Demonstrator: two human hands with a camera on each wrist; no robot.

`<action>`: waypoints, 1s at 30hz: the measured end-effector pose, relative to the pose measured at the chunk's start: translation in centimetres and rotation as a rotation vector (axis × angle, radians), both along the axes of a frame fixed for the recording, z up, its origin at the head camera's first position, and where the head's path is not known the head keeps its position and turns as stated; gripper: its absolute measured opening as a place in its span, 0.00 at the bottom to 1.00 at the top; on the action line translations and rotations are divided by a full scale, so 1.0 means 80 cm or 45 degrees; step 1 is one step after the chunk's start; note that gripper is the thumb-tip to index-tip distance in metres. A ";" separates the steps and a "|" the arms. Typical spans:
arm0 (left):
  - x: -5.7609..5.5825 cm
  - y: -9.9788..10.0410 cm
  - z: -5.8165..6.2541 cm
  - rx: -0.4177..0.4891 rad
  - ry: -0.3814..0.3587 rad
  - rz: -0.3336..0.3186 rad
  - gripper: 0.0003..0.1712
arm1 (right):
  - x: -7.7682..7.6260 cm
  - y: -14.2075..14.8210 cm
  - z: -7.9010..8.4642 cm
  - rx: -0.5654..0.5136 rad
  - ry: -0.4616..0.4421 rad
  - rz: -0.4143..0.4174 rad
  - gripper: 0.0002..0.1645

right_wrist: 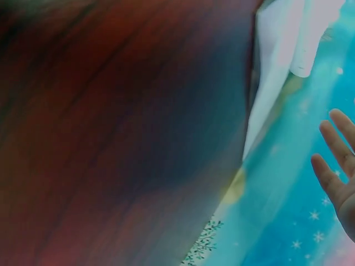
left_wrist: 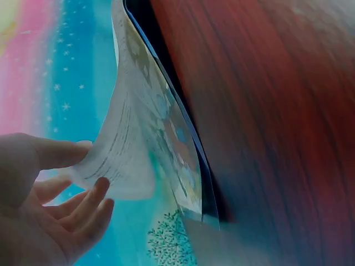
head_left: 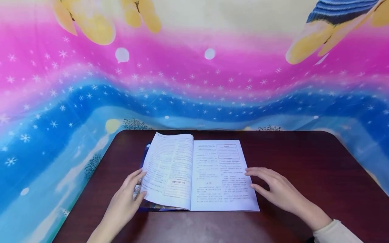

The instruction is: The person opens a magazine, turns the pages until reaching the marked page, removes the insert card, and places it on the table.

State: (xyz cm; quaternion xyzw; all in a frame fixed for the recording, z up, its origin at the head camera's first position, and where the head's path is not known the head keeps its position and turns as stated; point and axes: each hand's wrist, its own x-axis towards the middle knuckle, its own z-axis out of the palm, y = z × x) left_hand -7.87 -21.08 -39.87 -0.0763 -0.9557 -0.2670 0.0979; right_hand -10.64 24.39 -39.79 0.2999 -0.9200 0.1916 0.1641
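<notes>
Nearest on my feed, at four o'clock in the head view, a pale sleeve (head_left: 336, 232) shows. Taking the open magazine (head_left: 209, 172) as the dial's centre, I see the left hand (head_left: 125, 195) toward eight o'clock, its grip pinching the edge of the left page (head_left: 168, 162) between thumb and fingers; this page bows upward. The right hand (head_left: 275, 187) lies toward four o'clock, its grip spread, fingertips at the right page (head_left: 225, 175)'s outer edge; I cannot tell whether they touch. The magazine, printed in columns, lies on the dark red-brown bench (head_left: 301, 152). Farthest, at twelve o'clock, hangs a snowflake-patterned cloth (head_left: 194, 84), pink above blue.
</notes>
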 end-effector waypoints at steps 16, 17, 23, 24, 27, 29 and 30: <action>-0.009 -0.018 -0.006 -0.320 -0.182 -0.006 0.36 | 0.000 0.018 -0.013 0.120 -0.213 0.036 0.24; -0.010 -0.018 -0.008 -0.337 -0.185 -0.008 0.36 | -0.001 0.019 -0.014 0.121 -0.228 0.035 0.24; -0.017 -0.024 -0.016 -0.400 -0.216 -0.010 0.36 | -0.007 0.022 -0.018 0.141 -0.336 0.030 0.25; -0.018 -0.025 -0.017 -0.406 -0.226 -0.012 0.36 | -0.008 0.022 -0.018 0.149 -0.358 0.029 0.25; -0.018 -0.028 -0.022 -0.419 -0.239 -0.031 0.34 | -0.010 0.023 -0.022 0.163 -0.422 0.025 0.26; -0.020 -0.032 -0.025 -0.429 -0.242 -0.048 0.33 | -0.010 0.023 -0.023 0.171 -0.449 0.022 0.26; -0.020 -0.033 -0.027 -0.434 -0.245 -0.055 0.33 | -0.010 0.023 -0.023 0.174 -0.459 0.019 0.26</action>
